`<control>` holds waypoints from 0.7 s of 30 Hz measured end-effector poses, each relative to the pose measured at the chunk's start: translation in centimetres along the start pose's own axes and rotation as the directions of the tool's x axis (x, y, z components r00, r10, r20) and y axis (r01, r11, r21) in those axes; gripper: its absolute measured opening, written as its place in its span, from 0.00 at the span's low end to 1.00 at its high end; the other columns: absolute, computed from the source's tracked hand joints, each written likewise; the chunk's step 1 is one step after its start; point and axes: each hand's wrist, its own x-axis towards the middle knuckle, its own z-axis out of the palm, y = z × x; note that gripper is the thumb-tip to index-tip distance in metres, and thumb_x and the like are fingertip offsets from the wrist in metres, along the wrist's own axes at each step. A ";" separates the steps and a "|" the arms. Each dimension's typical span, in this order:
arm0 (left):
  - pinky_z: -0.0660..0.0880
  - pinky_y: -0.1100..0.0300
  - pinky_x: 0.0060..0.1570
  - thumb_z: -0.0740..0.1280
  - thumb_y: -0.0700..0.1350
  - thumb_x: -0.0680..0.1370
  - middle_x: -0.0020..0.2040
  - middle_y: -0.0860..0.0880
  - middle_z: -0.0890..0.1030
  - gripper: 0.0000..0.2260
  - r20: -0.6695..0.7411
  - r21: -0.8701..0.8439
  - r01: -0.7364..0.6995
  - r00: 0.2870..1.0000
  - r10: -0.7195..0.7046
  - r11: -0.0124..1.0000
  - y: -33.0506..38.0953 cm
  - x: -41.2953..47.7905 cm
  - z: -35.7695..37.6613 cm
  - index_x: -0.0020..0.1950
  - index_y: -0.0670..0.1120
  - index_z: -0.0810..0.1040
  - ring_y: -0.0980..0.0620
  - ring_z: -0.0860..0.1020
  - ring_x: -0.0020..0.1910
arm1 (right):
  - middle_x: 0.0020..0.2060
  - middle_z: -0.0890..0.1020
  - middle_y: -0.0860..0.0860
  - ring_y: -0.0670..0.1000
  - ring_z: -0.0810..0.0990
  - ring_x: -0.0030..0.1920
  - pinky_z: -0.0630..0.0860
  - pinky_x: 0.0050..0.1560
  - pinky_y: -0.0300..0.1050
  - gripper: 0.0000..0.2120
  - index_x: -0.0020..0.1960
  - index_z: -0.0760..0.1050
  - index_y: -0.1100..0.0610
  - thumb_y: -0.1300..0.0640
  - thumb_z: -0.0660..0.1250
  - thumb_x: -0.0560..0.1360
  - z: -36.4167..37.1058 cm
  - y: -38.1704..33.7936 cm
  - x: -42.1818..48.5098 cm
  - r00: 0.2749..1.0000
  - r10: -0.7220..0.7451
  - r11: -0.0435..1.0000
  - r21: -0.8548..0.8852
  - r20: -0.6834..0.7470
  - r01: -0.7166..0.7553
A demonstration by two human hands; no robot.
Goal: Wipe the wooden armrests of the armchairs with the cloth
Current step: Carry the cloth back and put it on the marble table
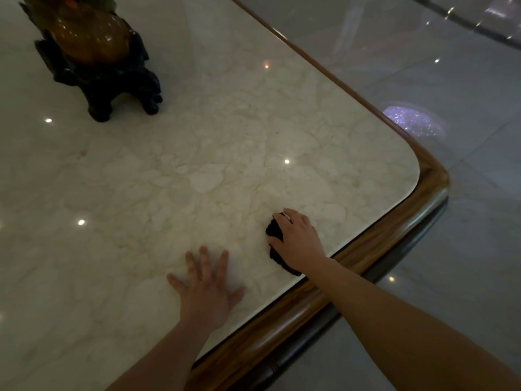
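A dark cloth [275, 232] lies bunched on the pale marble tabletop [197, 170], near its wooden rim. My right hand [298, 239] rests on top of the cloth with the fingers curled over it, and the cloth sticks out at the fingertips and under the wrist. My left hand [207, 289] lies flat on the marble to the left, fingers spread, holding nothing. No armchair or armrest is in view.
A rounded brown wooden rim [400, 230] borders the table along the near and right sides. At the far left stands an amber ornament [90, 38] on a dark carved stand [112, 86]. A glossy tiled floor [451, 80] lies beyond the table's right edge.
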 end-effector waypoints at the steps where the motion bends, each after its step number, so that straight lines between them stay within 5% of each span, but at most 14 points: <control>1: 0.43 0.21 0.63 0.32 0.77 0.68 0.79 0.41 0.35 0.40 0.015 0.002 -0.005 1.000 0.005 1.000 0.1 -0.1 -0.3 0.71 0.58 0.23 0.33 0.34 0.75 | 0.76 0.62 0.54 0.59 0.60 0.73 0.63 0.71 0.56 0.28 0.76 0.61 0.51 0.42 0.60 0.80 -0.4 0.0 -0.1 1.000 -0.003 1.000 0.005 -0.003 0.003; 10: 0.47 0.26 0.68 0.49 0.74 0.74 0.79 0.45 0.34 0.40 0.190 -0.051 0.006 0.982 0.004 0.999 0.1 -0.1 -3.3 0.76 0.60 0.32 0.37 0.36 0.77 | 0.73 0.67 0.54 0.59 0.65 0.71 0.65 0.69 0.51 0.28 0.76 0.62 0.54 0.45 0.62 0.81 -5.7 -0.6 -2.6 0.996 -0.052 0.996 0.063 -0.073 0.056; 21: 0.50 0.33 0.72 0.50 0.67 0.78 0.81 0.45 0.48 0.35 -0.097 -0.060 -0.080 0.993 0.074 0.995 3.4 -4.6 -13.2 0.79 0.55 0.39 0.41 0.46 0.79 | 0.70 0.71 0.54 0.57 0.70 0.67 0.68 0.65 0.50 0.28 0.76 0.63 0.54 0.45 0.63 0.80 -14.6 -1.5 -9.1 0.976 -0.021 0.988 0.143 -0.219 0.053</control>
